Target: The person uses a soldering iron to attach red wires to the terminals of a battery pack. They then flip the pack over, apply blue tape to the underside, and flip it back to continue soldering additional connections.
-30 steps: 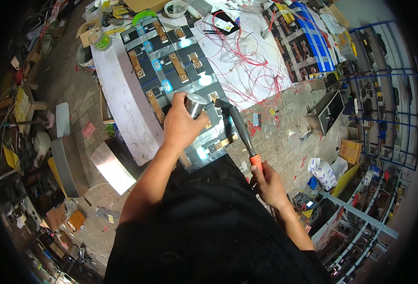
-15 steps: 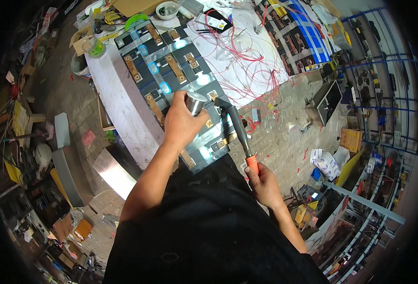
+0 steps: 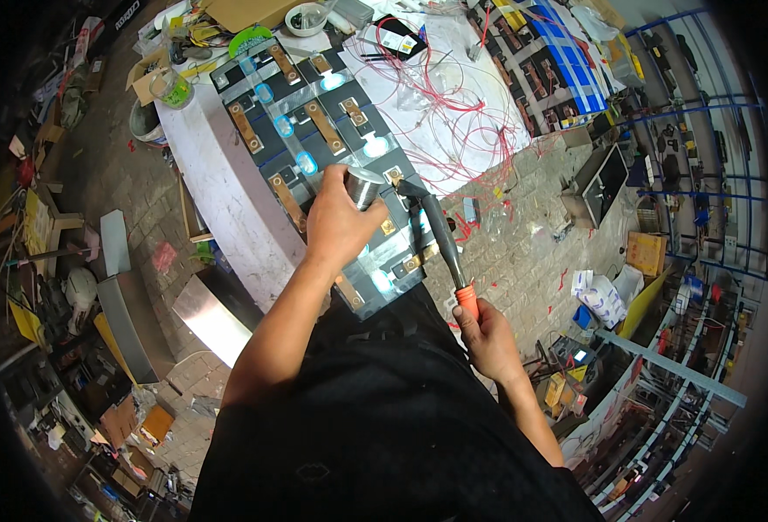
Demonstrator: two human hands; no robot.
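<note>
A battery pack [image 3: 394, 160] with dark cells lies across the front of the table, copper bars [image 3: 323, 127] fixed along its top. My left hand [image 3: 336, 224] is closed around a silvery spool, apparently of solder wire [image 3: 364, 186], held over the middle of the pack. In my right hand [image 3: 492, 341], lower right, is the orange handle of a large soldering iron [image 3: 441, 233]. Its dark shaft slants up and left, and the tip meets or hovers just over a small metal terminal [image 3: 394, 177] beside the spool. Whether wire runs to the tip is too small to see.
Thin red wires [image 3: 454, 96] lie tangled on the white tabletop beyond the pack. Another pack with blue tape [image 3: 567, 56] stands at the far right. A green jar [image 3: 173, 90] sits at the left corner. Blue shelving [image 3: 706, 109] lines the right side.
Both hands keep their grips, and the iron's tip remains at the same terminal. The pack and both hands appear a few pixels farther right in the view.
</note>
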